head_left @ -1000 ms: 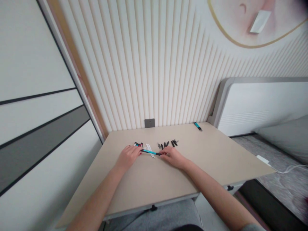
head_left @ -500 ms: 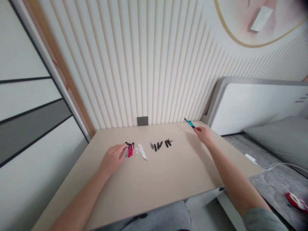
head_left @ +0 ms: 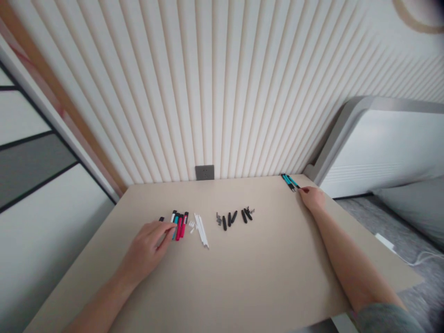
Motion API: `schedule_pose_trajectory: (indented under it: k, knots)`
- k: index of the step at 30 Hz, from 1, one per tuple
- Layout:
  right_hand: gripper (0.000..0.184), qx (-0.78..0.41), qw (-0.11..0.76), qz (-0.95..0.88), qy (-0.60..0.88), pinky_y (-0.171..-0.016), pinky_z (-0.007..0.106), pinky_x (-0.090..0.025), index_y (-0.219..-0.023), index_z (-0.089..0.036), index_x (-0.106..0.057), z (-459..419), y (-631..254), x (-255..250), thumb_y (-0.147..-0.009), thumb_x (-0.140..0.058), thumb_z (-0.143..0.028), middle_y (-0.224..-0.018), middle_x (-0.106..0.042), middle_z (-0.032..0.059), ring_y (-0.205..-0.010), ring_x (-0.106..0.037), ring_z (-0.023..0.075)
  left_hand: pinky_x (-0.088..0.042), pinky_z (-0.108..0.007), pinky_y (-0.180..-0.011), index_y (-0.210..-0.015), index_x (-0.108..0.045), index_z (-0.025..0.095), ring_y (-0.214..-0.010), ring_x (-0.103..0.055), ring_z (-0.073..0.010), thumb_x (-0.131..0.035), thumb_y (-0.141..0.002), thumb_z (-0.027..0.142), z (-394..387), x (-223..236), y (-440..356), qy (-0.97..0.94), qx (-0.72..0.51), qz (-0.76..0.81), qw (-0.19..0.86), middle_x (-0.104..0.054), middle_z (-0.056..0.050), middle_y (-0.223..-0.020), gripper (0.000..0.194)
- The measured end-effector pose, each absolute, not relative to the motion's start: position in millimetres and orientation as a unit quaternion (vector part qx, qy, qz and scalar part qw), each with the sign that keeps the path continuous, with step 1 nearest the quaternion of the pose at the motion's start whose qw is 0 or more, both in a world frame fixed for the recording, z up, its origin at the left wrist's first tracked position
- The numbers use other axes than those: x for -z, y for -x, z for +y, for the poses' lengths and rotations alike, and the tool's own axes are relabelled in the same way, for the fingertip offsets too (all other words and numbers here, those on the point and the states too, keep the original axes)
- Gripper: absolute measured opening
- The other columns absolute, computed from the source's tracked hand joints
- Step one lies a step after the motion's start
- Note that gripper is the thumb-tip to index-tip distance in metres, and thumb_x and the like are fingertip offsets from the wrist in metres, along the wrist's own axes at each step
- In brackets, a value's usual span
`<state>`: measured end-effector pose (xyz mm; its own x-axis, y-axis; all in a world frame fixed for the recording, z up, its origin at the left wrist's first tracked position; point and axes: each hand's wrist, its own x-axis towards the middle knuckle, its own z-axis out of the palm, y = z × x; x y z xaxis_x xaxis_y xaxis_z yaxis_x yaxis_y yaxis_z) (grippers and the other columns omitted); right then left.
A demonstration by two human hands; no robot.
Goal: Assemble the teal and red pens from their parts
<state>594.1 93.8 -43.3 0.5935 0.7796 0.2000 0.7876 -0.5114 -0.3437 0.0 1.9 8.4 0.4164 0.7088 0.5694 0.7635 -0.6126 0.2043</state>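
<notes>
My left hand (head_left: 147,245) lies on the table (head_left: 243,277), its fingertips against a tight group of red and teal marker pens (head_left: 179,227) with black ends. A small black piece (head_left: 161,218) lies just beyond those fingers. White plastic strips (head_left: 200,230) sit to the right of the pens, followed by a row of black pen parts (head_left: 234,218) and tiny grey bits. At the far right corner, my right hand (head_left: 312,199) has its fingertips at the end of two teal-and-black pens (head_left: 289,182) lying side by side. Neither hand visibly holds anything.
A grey wall socket (head_left: 204,172) sits above the table's far edge, against a ribbed cream wall panel (head_left: 222,92). A white bed headboard (head_left: 378,148) and grey pillow (head_left: 409,208) lie beyond the right edge. A white cable (head_left: 416,261) runs across the floor.
My right hand has carried the teal pen from the table's middle to the far right corner and laid it beside the other one. My left hand has moved left, and the view has tilted upward.
</notes>
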Motion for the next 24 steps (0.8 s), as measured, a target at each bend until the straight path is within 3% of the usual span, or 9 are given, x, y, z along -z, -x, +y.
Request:
schedule_pose_trajectory:
  k: [6,11,19,24]
  knots:
    - [0.039,-0.006,0.221,-0.481,0.849,-0.077,0.036,-0.048,-0.107,-0.02,-0.073,95.9,-602.2,52.8,-0.085,-0.053,-0.046,-0.101,-0.073,0.0124,-0.096,-0.065,0.0299,-0.05,-0.038,-0.082,-0.1,-0.063,0.025,-0.084,-0.064,-0.0224,-0.049,-0.094,0.032,1.2,-8.1,0.9,0.84,0.324,-0.434,0.03,-0.068,-0.005,-0.087,0.017]
    - [0.036,-0.014,0.226,-0.498,0.837,-0.076,0.034,-0.047,-0.111,-0.02,-0.071,86.7,-608.6,58.6,-0.087,-0.052,-0.038,-0.099,-0.073,0.0109,-0.093,-0.065,0.0278,-0.048,-0.039,-0.085,-0.103,-0.063,0.025,-0.088,-0.063,-0.0229,-0.05,-0.093,0.032,2.2,-9.1,2.4,0.844,0.317,-0.431,0.029,-0.069,-0.005,-0.091,0.017]
    - [0.037,0.007,0.207,-0.523,0.827,-0.077,0.038,-0.046,-0.112,-0.022,-0.07,91.8,-608.2,65.7,-0.088,-0.05,-0.041,-0.099,-0.071,0.011,-0.094,-0.064,0.0297,-0.048,-0.034,-0.083,-0.1,-0.064,0.02,-0.087,-0.063,-0.0197,-0.047,-0.095,0.032,4.9,-11.3,3.2,0.839,0.299,-0.454,0.004,-0.068,-0.005,-0.091,0.022]
    - [0.041,0.032,0.212,-0.522,0.826,-0.081,0.04,-0.046,-0.126,-0.021,-0.061,82.4,-600.4,64.1,-0.089,-0.045,-0.03,-0.107,-0.068,0.0131,-0.101,-0.062,0.0295,-0.048,-0.034,-0.083,-0.096,-0.064,0.018,-0.088,-0.061,-0.0198,-0.045,-0.095,0.033,5.1,-10.6,9.7,0.814,0.319,-0.486,-0.003,-0.067,-0.006,-0.09,0.024]
